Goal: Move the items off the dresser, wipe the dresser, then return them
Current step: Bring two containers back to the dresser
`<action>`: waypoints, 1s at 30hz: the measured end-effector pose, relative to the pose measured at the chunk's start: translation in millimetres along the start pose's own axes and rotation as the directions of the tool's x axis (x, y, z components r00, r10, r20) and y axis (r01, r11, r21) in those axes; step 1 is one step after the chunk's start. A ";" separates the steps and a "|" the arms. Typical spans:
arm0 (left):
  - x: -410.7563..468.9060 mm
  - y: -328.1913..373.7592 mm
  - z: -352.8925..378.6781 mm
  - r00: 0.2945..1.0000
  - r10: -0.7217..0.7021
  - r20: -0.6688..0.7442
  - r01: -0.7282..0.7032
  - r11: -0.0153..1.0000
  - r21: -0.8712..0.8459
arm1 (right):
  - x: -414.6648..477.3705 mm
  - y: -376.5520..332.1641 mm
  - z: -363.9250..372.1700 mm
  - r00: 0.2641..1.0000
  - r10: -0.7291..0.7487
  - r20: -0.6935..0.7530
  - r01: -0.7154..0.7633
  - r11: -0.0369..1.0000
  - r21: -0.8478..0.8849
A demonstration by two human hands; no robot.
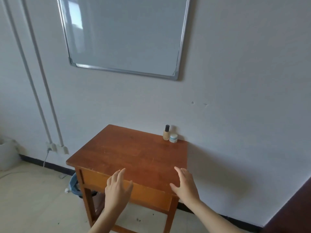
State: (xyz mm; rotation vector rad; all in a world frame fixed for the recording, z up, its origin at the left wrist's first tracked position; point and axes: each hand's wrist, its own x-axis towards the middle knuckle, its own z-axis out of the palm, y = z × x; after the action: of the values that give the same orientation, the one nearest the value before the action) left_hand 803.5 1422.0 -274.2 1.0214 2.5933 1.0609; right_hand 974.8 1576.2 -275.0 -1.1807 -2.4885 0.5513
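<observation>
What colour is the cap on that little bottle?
Black, on a beige bottle, seen in the head view.

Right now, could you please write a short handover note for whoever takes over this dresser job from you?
Left hand: open, empty, hovering at the near edge of the dresser.
Right hand: open, empty, hovering over the near right part of the top.
Items: a bottle with a black cap and a small white jar stand upright side by side at the far right corner, by the wall.
Done: nothing visibly moved; no cloth in view.
Left: clear both items, wipe the top, put them back.
</observation>
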 end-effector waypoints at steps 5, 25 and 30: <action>39.6 -3.9 30.6 0.998 -0.009 0.058 0.009 1.000 -0.002 | 31.7 18.5 19.5 0.996 0.060 0.066 -0.059 0.998 -0.011; 211.5 71.0 149.0 0.985 -0.049 0.166 0.041 0.998 0.046 | 235.9 112.3 27.1 0.990 0.115 0.081 -0.125 0.985 0.122; 239.7 66.0 169.8 0.970 -0.056 0.237 0.043 0.997 0.059 | 269.8 120.5 41.6 0.981 0.169 0.091 -0.182 0.972 0.149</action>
State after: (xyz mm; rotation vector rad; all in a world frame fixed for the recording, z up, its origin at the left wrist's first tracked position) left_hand 722.6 1706.6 -330.0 1.0212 2.4504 0.8061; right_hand 873.3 1850.6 -333.8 -1.3477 -2.3659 0.8396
